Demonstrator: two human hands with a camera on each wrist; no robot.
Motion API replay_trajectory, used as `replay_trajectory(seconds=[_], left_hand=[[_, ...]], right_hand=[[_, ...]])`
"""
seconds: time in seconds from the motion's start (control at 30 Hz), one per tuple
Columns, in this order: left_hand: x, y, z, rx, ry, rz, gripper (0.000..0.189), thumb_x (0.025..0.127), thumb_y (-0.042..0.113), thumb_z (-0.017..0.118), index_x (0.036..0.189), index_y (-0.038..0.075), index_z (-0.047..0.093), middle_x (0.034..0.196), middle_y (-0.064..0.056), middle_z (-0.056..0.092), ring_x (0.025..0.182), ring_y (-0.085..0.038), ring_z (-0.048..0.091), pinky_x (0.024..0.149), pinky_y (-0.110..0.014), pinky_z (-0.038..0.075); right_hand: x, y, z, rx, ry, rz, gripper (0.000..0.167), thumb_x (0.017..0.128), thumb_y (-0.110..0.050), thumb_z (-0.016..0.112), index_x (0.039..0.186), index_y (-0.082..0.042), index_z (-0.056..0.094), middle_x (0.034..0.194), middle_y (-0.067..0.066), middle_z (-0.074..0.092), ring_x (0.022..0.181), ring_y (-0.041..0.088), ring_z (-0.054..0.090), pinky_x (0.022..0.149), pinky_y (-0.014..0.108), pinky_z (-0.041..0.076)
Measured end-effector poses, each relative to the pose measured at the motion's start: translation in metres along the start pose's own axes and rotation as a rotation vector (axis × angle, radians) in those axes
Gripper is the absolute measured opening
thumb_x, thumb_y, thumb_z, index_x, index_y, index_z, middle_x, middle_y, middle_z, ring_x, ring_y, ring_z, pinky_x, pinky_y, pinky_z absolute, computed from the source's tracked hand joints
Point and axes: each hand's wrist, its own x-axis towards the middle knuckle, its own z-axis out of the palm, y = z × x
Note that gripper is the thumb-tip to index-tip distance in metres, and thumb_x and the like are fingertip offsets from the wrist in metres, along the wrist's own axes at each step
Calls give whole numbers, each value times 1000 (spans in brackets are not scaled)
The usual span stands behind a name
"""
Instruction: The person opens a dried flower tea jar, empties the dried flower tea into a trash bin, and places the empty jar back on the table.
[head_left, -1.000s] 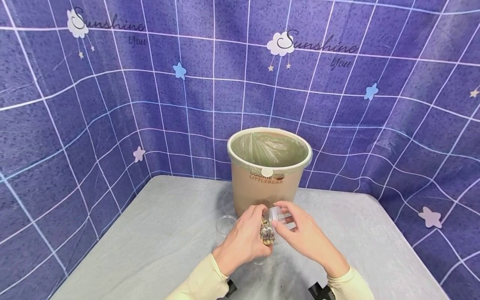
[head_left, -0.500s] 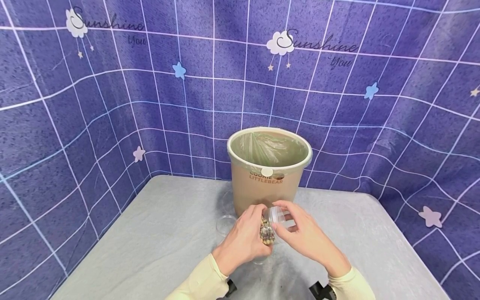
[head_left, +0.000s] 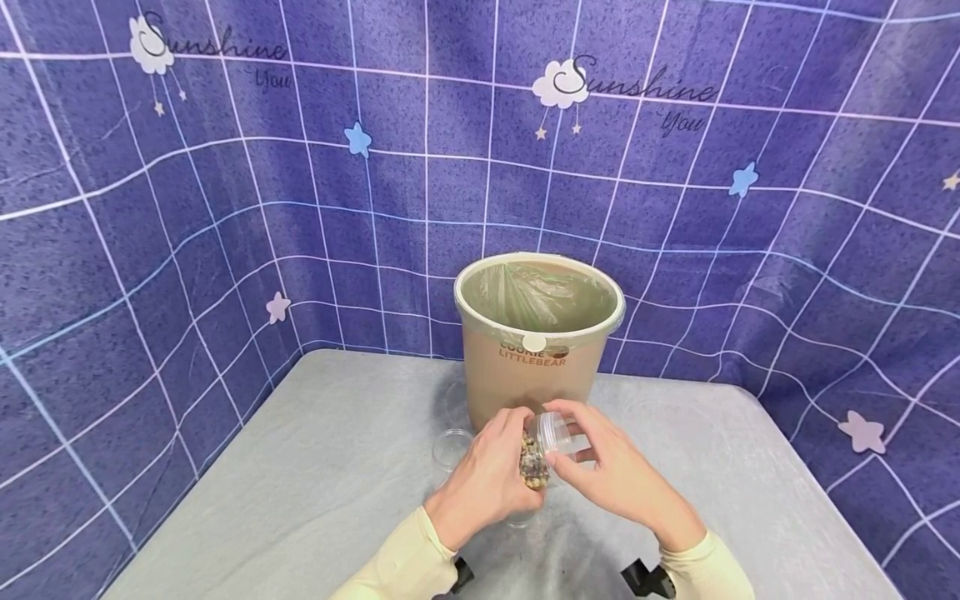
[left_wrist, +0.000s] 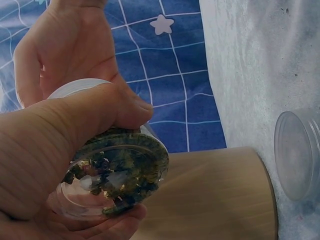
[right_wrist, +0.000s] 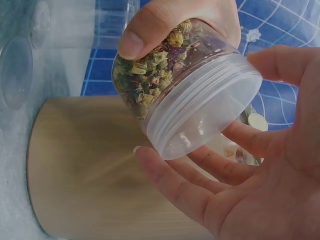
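Note:
My left hand (head_left: 487, 475) grips a clear plastic jar (right_wrist: 150, 75) of dried yellow and purple flowers, tilted on its side before the bin. In the left wrist view its see-through base faces the camera, with the thumb over the jar's side. A frosted, ridged screw lid (right_wrist: 200, 105) covers the jar's right end. Around that lid curl the thumb and fingers of my right hand (head_left: 607, 467), fingertips right at its rim. The flowers lie toward the jar's base.
A beige bin (head_left: 536, 383) with a green liner bag (head_left: 517, 300) stands just beyond the hands. Left of it, a clear round lid (head_left: 453, 450) lies on the grey table (head_left: 322, 450). A clear plastic cylinder (right_wrist: 110, 25) shows behind the jar. Blue gridded curtains (head_left: 405, 208) surround the table.
My right hand has shifted very slightly to the right, its thumb sliding a little along the lid's edge. The left hand and jar stay in place.

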Motion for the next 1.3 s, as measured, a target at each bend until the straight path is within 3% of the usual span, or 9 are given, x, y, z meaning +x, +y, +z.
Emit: replay_trajectory(seconds=[0.53,1.3], left_hand=[[0,0,0,0,-11,-12,88,54,23,94,131,8,53,119,-4,61,103,-16,59,93,-33,53],[0,-1,0,10,-10,-5,88,53,23,94,130,8,54,116,-3,61,101,-16,58,92,-33,54]], right_hand=[[1,2,-3,42,-18,-138,59,94,-19,76,147,-14,49,137,1,58,115,22,63,84,39,61],[1,4,-3,56,-26,-215,64,87,-7,79,144,-10,50,138,-1,56,121,18,60,88,43,60]])
